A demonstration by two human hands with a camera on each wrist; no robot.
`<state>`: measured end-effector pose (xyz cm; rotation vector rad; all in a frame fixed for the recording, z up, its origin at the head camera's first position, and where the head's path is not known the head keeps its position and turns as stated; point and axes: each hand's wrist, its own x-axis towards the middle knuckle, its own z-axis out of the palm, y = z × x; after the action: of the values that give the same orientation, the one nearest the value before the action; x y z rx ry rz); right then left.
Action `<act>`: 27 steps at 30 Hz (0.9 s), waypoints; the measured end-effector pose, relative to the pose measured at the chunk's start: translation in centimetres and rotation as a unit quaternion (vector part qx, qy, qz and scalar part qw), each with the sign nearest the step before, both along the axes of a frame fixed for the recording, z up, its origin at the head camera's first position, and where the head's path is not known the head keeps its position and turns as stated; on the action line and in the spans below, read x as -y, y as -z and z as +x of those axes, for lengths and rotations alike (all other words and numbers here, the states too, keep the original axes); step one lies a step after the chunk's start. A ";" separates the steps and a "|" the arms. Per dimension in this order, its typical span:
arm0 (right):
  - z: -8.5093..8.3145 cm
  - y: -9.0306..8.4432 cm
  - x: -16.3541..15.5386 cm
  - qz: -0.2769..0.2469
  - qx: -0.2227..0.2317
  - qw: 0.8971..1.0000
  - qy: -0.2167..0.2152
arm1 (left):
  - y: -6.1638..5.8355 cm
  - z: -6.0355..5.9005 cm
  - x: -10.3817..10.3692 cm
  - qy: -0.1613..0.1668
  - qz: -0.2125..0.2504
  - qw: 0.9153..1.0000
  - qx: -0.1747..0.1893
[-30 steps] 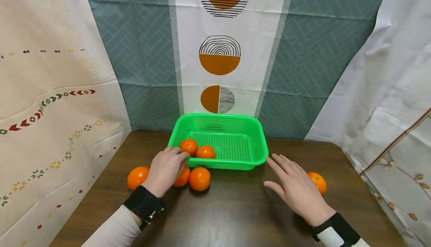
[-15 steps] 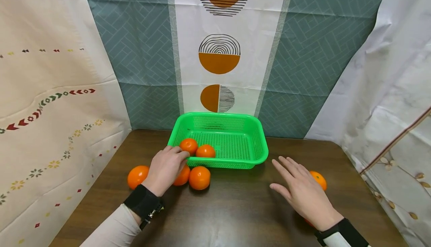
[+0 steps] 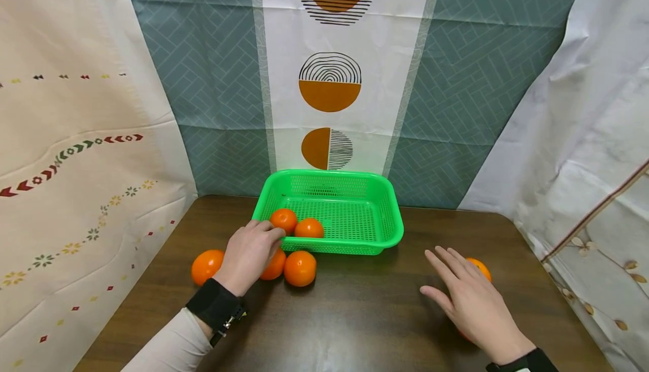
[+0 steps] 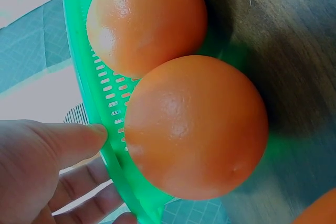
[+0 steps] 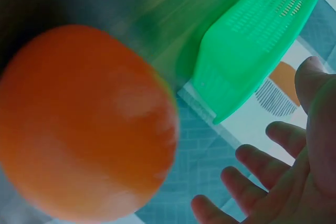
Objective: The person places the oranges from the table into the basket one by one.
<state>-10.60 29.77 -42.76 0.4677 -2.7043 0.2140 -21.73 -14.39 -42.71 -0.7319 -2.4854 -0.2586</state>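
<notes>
My left hand [image 3: 252,253] grips the near left rim of a green plastic basket [image 3: 355,246]. In the left wrist view the thumb [image 4: 86,139] lies on one side of that rim and the fingers on the other. Two oranges [image 3: 309,228] lie inside the basket. Just in front of it sit an orange [image 3: 300,269] and another [image 3: 274,265] partly hidden by the left hand. My right hand [image 3: 474,299] hovers palm down with fingers spread, holding nothing. An orange [image 3: 479,269] shows behind it; the right wrist view has a large orange [image 5: 86,124] close below the palm.
One more orange [image 3: 207,267] lies left of the left wrist. The brown wooden table [image 3: 345,327] has patterned cloths hanging behind [image 3: 218,158] and at both sides.
My right hand has moved right and toward me, away from the basket corner. The left hand, basket and oranges stay in place.
</notes>
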 end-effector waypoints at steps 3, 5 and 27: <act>0.6 0.3 -0.5 -0.004 0.002 1.000 0.007 | 0.0 0.0 0.0 0.001 0.000 1.000 0.001; 0.8 0.5 -0.7 -0.004 -0.004 1.000 0.007 | 0.0 0.0 0.0 0.001 -0.001 1.000 0.001; 2.4 1.4 -2.9 0.001 -0.028 1.000 0.004 | 0.0 0.0 -0.1 -0.002 0.001 1.000 0.003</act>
<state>-8.22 32.72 -44.15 0.4563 -2.6515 0.1926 -21.69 -14.33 -42.68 -0.7258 -2.4920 -0.2608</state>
